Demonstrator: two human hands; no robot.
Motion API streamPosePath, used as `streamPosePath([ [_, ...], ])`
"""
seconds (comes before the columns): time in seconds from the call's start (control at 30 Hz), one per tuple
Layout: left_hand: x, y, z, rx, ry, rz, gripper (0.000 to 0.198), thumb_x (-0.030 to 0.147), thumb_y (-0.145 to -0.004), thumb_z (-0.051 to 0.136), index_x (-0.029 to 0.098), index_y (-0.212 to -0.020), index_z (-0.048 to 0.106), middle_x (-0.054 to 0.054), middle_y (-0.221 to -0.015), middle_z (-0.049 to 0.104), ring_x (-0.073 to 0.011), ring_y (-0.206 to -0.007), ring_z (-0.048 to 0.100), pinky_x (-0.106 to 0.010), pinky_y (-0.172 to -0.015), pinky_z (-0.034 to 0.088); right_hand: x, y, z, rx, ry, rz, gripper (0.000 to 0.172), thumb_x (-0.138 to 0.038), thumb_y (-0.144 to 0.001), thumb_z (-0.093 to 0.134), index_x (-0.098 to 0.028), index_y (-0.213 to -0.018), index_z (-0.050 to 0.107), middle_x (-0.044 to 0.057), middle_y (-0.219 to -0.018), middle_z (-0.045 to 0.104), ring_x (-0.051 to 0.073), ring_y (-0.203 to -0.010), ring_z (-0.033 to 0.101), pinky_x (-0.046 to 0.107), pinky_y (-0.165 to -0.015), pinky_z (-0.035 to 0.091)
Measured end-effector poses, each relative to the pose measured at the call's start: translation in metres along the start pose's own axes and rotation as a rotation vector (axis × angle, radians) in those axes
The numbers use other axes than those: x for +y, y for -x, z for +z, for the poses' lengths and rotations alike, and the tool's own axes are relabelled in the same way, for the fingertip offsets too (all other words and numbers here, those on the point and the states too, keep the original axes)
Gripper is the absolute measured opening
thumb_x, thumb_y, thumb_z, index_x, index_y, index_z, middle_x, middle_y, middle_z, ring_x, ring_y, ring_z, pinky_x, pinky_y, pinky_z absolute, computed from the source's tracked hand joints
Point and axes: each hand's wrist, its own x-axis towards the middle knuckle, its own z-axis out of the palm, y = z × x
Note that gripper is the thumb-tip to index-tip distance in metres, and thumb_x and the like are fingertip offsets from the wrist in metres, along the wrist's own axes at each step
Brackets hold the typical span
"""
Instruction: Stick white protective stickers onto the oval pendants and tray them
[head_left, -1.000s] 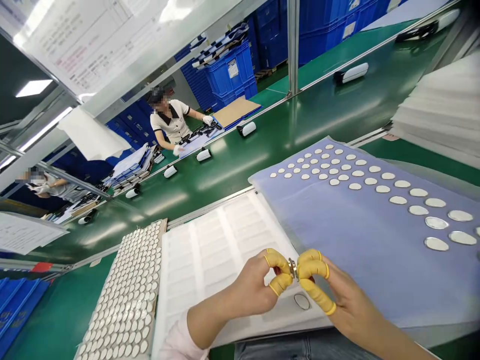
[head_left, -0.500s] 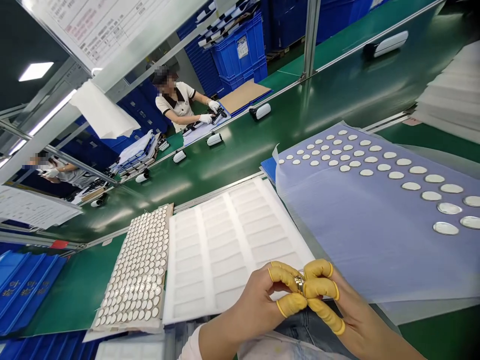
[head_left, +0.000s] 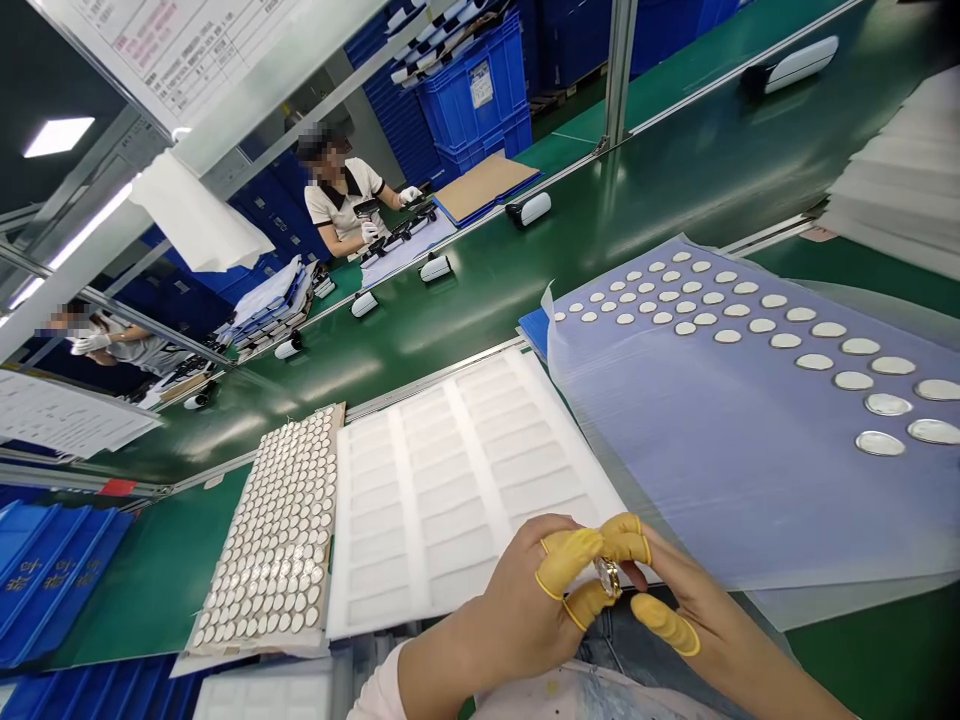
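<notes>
A small round shiny part with a gold-coloured metal rim (head_left: 607,577) is pinched between the yellow-covered fingers of my left hand (head_left: 536,585). Its exact kind is too small to make out. My right hand (head_left: 675,575), also in yellow finger covers, is close beside it. Its upper fingers rest near or against the part and the left fingertips, while its thumb stands apart below. Just beyond both hands lies a white foam tray (head_left: 431,500) with rows of shallow compartments.
Oval mirror-like discs (head_left: 814,362) are spread over a bluish sheet (head_left: 675,450) at right. A board of many round discs (head_left: 274,530) lies left of the tray. White-and-black devices (head_left: 531,209) rest on the green conveyor (head_left: 465,320). Across it works a co-worker (head_left: 341,195) in white gloves.
My right thumb has come away from the part and the right fingers have spread. The left hand has turned over it, showing its round gold rim. The co-worker's hands have moved apart.
</notes>
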Motion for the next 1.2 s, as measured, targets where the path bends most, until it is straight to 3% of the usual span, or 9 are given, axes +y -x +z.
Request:
streamPosePath([
  [0.13, -0.017, 0.006, 0.009, 0.045, -0.224, 0.244, 0.039, 0.006, -0.089, 0.049, 0.024, -0.122, 0.058, -0.009, -0.105, 0.072, -0.0262, -0.118, 0.062, -0.052, -0.112, 0.043, -0.006, -0.005, 0.006, -0.042, -0.158, 0.109, 0.046, -0.065, -0.094, 0.046, -0.024, -0.08, 0.064, 0.003, -0.077, 0.057, 0.021, -0.073, 0.056, 0.032, -0.068, 0.053],
  [0.23, -0.023, 0.01, 0.009, 0.005, -0.29, 0.336, 0.036, 0.006, -0.09, 0.049, 0.024, -0.118, 0.062, -0.009, -0.107, 0.073, -0.0256, -0.121, 0.061, -0.054, -0.114, 0.041, 0.0, -0.005, 0.01, -0.038, -0.231, 0.164, 0.041, -0.061, -0.091, 0.056, -0.023, -0.077, 0.064, 0.002, -0.078, 0.058, 0.02, -0.073, 0.056, 0.032, -0.068, 0.054],
  [0.43, -0.024, 0.01, 0.007, -0.191, -0.359, 0.28, 0.027, 0.013, -0.093, 0.051, 0.029, -0.099, 0.072, -0.007, -0.105, 0.076, -0.0255, -0.121, 0.061, -0.053, -0.111, 0.045, 0.016, -0.003, 0.011, -0.019, -0.265, 0.179, 0.033, -0.056, -0.083, 0.07, -0.023, -0.08, 0.068, 0.001, -0.078, 0.059, 0.019, -0.073, 0.055, 0.031, -0.069, 0.053],
  [0.6, -0.037, 0.015, 0.018, -0.133, -0.325, 0.272, 0.027, 0.014, -0.094, 0.05, 0.029, -0.102, 0.071, -0.009, -0.105, 0.075, -0.0271, -0.119, 0.062, -0.055, -0.107, 0.047, 0.019, -0.005, 0.011, 0.008, -0.215, 0.166, 0.03, -0.053, -0.081, 0.072, -0.023, -0.079, 0.069, 0.002, -0.076, 0.059, 0.019, -0.071, 0.055, 0.031, -0.067, 0.054],
  [0.7, -0.038, 0.017, 0.025, 0.012, -0.206, 0.11, 0.025, 0.018, -0.095, 0.05, 0.029, -0.112, 0.066, -0.011, -0.111, 0.072, -0.0279, -0.116, 0.062, -0.057, -0.104, 0.049, 0.016, -0.004, 0.009, 0.061, -0.136, 0.136, 0.018, -0.043, -0.084, 0.07, -0.025, -0.086, 0.07, 0.001, -0.074, 0.058, 0.018, -0.069, 0.054, 0.032, -0.066, 0.054],
  [0.8, -0.03, 0.016, 0.029, 0.2, 0.088, -0.252, 0.026, 0.031, -0.099, 0.049, 0.022, -0.12, 0.059, -0.014, -0.111, 0.068, -0.025, -0.103, 0.065, -0.05, -0.094, 0.054, 0.008, -0.003, 0.005, 0.078, -0.017, 0.063, 0.015, -0.029, -0.087, 0.064, -0.029, -0.1, 0.071, 0.0, -0.077, 0.057, 0.017, -0.066, 0.053, 0.033, -0.07, 0.054],
  [0.93, -0.019, 0.01, 0.03, 0.092, 0.722, -0.618, 0.047, 0.062, -0.086, 0.063, 0.017, -0.098, 0.059, -0.004, -0.078, 0.063, -0.0154, -0.068, 0.063, -0.034, -0.069, 0.057, -0.006, -0.002, 0.003, 0.032, 0.142, -0.05, 0.032, -0.021, -0.086, 0.064, -0.037, -0.114, 0.069, 0.0, -0.086, 0.063, 0.015, -0.063, 0.053, 0.031, -0.065, 0.054],
  [1.03, -0.013, 0.006, 0.028, 0.073, 0.877, -0.738, 0.058, 0.065, -0.07, 0.078, 0.016, -0.091, 0.058, -0.001, -0.075, 0.06, -0.0119, -0.063, 0.06, -0.027, -0.062, 0.052, -0.01, -0.002, 0.004, 0.036, 0.239, -0.13, 0.037, -0.022, -0.086, 0.066, -0.041, -0.118, 0.068, 0.0, -0.09, 0.067, 0.016, -0.063, 0.055, 0.029, -0.058, 0.054],
  [1.2, -0.01, 0.002, 0.022, 0.051, 0.972, -0.705, 0.055, 0.058, -0.07, 0.083, 0.016, -0.095, 0.057, -0.003, -0.083, 0.062, -0.0118, -0.07, 0.063, -0.027, -0.067, 0.053, -0.003, 0.002, 0.0, 0.038, 0.173, -0.143, 0.036, -0.027, -0.087, 0.069, -0.042, -0.12, 0.07, 0.003, -0.095, 0.069, 0.017, -0.063, 0.062, 0.03, -0.059, 0.058],
])
